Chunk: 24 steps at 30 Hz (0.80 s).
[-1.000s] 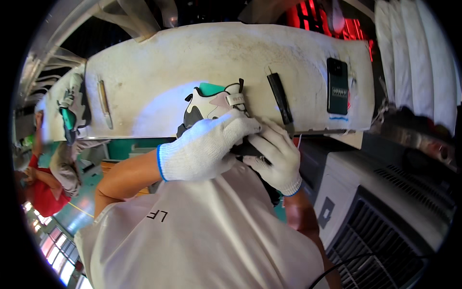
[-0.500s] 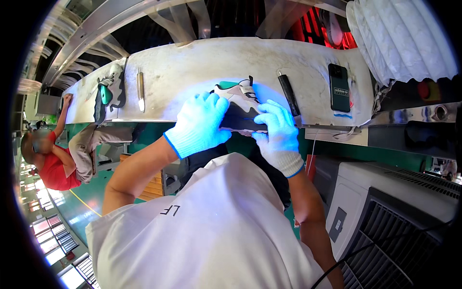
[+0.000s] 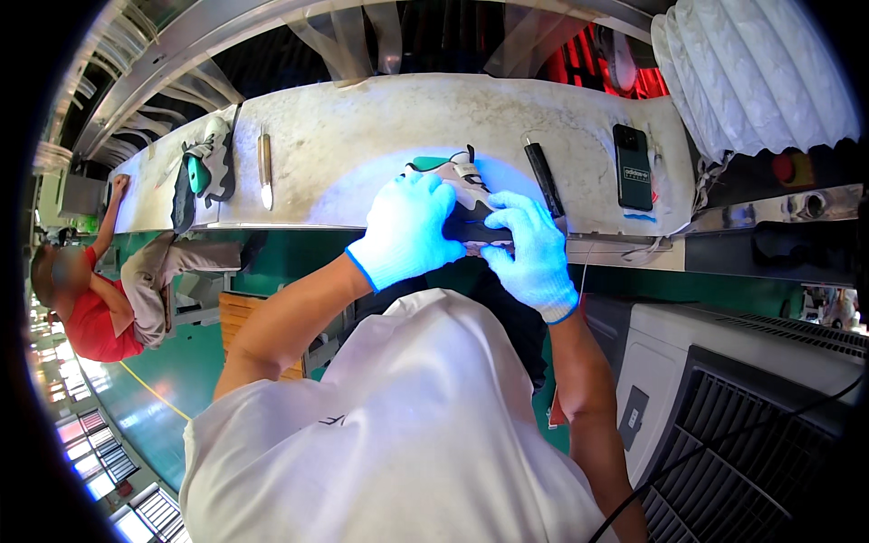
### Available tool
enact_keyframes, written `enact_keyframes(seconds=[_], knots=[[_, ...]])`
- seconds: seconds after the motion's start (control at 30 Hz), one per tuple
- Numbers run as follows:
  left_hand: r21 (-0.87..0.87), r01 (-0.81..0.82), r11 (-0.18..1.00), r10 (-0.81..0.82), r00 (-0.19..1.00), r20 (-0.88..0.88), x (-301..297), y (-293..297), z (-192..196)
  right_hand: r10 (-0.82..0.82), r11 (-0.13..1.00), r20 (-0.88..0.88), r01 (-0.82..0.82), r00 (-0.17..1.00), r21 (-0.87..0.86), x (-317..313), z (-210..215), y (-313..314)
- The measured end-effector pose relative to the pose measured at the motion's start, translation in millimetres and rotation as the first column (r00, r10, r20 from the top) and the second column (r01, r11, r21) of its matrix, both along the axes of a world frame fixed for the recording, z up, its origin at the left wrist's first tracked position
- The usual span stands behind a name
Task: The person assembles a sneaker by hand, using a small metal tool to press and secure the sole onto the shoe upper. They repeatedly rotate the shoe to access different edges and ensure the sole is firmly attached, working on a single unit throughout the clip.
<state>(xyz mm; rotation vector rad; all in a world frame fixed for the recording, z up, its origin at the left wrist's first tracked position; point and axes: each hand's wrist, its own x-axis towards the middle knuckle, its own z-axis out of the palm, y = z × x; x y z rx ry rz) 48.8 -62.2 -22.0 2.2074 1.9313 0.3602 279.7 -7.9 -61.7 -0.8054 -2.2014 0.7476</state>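
Observation:
Both my hands wear white knit gloves with blue cuffs. My left hand (image 3: 409, 228) wraps over the top of a white, grey and teal sneaker (image 3: 455, 176) at the near edge of a pale conveyor belt (image 3: 362, 127). On the shoe's right side and dark sole, my right hand (image 3: 532, 253) grips it. A bluish light falls on the shoe and the gloves. Much of the shoe is hidden under my fingers.
A second sneaker (image 3: 204, 167) and a slim tool (image 3: 264, 170) lie further left on the belt. A dark stick tool (image 3: 544, 176) and a black phone (image 3: 633, 167) lie to the right. A seated person in red (image 3: 90, 299) is at the left. A grey machine (image 3: 742, 398) stands at the lower right.
The view has shifted, so the belt and shoe sit higher and more centred. My hands keep hold of the sneaker, which is now turned slightly and lower against the belt edge.

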Motion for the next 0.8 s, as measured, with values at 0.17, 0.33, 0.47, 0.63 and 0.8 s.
enact_keyframes(seconds=[0.17,0.33,0.47,0.63,0.8], knots=[[-0.121,-0.067,0.99,0.078,0.993,0.093,-2.0,0.9,5.8,-0.062,0.998,-0.014,0.062,0.998,0.026,-9.3,0.0,-6.0],[-0.069,-0.091,0.993,0.103,0.975,0.195,-0.7,3.1,5.5,-0.139,0.987,-0.108,0.13,0.984,-0.089,-12.5,-8.3,-9.3],[-0.073,-0.145,0.987,0.158,0.964,0.216,-3.3,2.5,-2.3,-0.176,0.961,-0.067,0.156,0.982,-0.228,-15.8,1.0,-8.3],[-0.046,-0.197,0.979,0.202,0.942,0.266,-2.3,-1.1,-10.2,-0.058,0.908,0.036,0.068,0.998,-0.413,-2.2,27.0,12.5],[-0.014,-0.191,0.981,0.187,0.941,0.281,-1.0,-2.2,-18.2,0.109,0.819,0.391,0.141,0.914,-0.556,-18.8,45.1,48.8]])
